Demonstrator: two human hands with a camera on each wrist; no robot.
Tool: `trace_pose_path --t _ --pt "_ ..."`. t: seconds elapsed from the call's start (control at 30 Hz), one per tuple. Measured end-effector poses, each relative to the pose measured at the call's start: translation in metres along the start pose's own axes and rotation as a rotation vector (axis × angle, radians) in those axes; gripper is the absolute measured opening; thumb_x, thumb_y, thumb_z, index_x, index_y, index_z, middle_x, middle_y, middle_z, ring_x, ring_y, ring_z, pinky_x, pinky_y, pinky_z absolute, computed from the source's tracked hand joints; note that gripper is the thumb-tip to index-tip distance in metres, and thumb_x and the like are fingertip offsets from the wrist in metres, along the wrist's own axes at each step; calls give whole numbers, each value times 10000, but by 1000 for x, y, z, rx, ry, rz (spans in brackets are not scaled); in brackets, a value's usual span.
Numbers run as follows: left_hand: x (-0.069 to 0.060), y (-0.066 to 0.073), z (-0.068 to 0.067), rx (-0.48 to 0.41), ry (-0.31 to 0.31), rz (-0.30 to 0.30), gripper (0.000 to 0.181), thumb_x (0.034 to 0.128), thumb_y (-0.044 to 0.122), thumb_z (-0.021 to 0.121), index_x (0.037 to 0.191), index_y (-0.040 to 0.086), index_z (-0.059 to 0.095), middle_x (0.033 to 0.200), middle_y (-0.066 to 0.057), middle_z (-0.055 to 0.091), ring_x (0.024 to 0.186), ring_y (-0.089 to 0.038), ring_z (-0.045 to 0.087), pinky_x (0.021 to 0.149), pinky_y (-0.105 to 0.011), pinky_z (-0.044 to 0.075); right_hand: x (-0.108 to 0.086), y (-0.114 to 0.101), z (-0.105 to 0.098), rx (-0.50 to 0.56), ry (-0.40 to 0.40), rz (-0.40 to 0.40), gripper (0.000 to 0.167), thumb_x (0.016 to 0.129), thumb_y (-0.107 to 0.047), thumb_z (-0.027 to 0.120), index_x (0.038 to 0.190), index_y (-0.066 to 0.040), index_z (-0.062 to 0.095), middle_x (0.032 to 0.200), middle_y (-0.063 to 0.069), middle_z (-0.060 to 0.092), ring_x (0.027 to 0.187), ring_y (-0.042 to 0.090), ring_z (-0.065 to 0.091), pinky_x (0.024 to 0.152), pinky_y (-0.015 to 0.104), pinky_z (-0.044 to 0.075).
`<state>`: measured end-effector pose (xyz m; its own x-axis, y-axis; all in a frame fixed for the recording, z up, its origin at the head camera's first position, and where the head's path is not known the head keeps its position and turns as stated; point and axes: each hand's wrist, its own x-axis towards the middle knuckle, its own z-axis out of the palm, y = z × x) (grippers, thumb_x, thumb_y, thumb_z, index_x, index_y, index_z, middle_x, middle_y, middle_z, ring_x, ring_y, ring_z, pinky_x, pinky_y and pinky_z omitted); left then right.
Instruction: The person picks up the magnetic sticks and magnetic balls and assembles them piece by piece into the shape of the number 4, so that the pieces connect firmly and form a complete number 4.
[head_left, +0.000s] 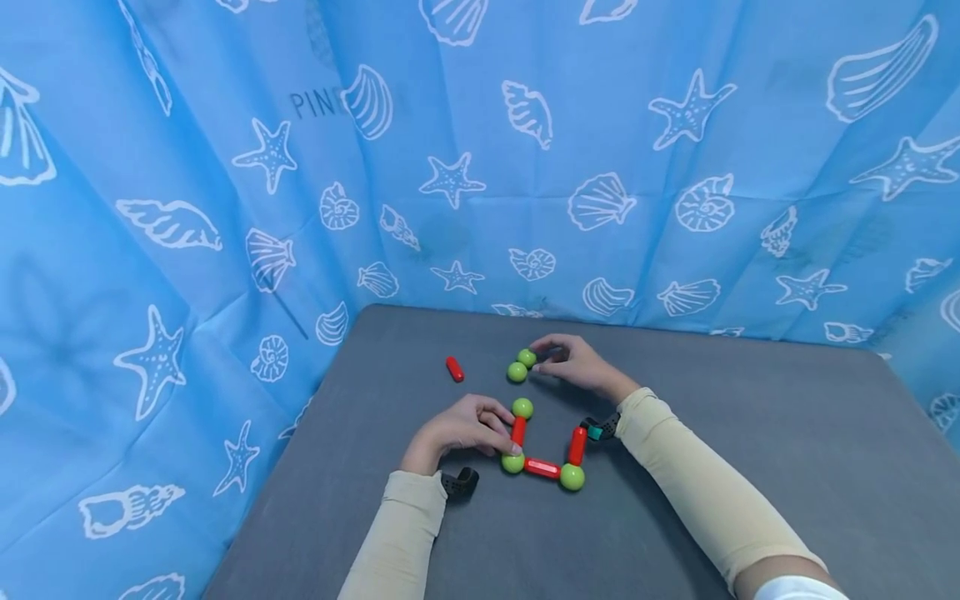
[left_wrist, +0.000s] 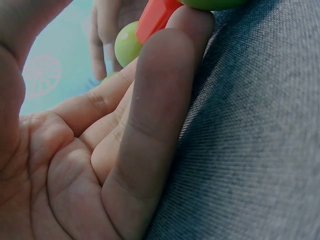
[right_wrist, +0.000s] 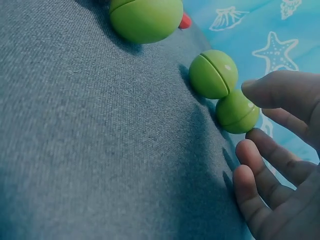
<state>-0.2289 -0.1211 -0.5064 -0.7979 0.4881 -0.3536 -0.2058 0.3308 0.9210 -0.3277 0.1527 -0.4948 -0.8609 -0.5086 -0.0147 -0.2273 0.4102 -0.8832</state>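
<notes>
Atop the grey table [head_left: 787, 417], pinching a red rod [head_left: 518, 430] of the three-sided frame [head_left: 542, 467] in the left hand [head_left: 463, 427], presumably to steady it, and holding the far green ball [head_left: 527, 358], beside its twin [head_left: 517, 372], in curled fingertips of the right hand [head_left: 576, 364], seemingly for fine control.

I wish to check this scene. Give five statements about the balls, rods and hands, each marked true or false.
1. Five green balls are on the table. True.
2. The loose rod is green. False: the loose rod is red.
3. The two balls beside the right hand touch each other. True.
4. The left hand is at the U-shaped frame. True.
5. Every frame rod has balls at both ends. False: the right rod has no ball at its far end.
</notes>
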Motion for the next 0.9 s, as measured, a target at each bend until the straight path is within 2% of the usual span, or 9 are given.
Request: trace_pose_path --t 0.23,0.37,0.63,0.9 --pt "1 0 0 7 6 1 438 803 212 937 1184 137 733 985 -68 811 849 -182 746 794 -347 638 7 -2 3 -36 -25 -5 459 1010 -134 722 1450 -49 621 1437 203 616 1092 309 679 815 354 562" --pt "0 1 0 10 8 1 432 805 210 934 1182 138 734 981 -67 809 837 -181 742 788 -344 638 12 -3 4 -57 -39 -10 464 1016 -80 688 1471 -35 605 1479 200 597 1122 332 681 804 371 578" --pt "1 2 1 1 -3 11 414 814 208 924 1177 143 737 983 -67 811 836 -170 741 792 -344 638 16 0 5 -65 -31 -4 336 1000 -99 725 1330 -54 683 1348 189 649 990 256 665 754 335 564" --pt "1 1 0 10 6 13 408 811 213 928 1165 145 737 983 -63 813 843 -176 742 786 -347 635 11 4 3 -33 21 -17 357 1003 -112 724 1336 -4 657 1315 241 646 1099 341 674 786 339 559"
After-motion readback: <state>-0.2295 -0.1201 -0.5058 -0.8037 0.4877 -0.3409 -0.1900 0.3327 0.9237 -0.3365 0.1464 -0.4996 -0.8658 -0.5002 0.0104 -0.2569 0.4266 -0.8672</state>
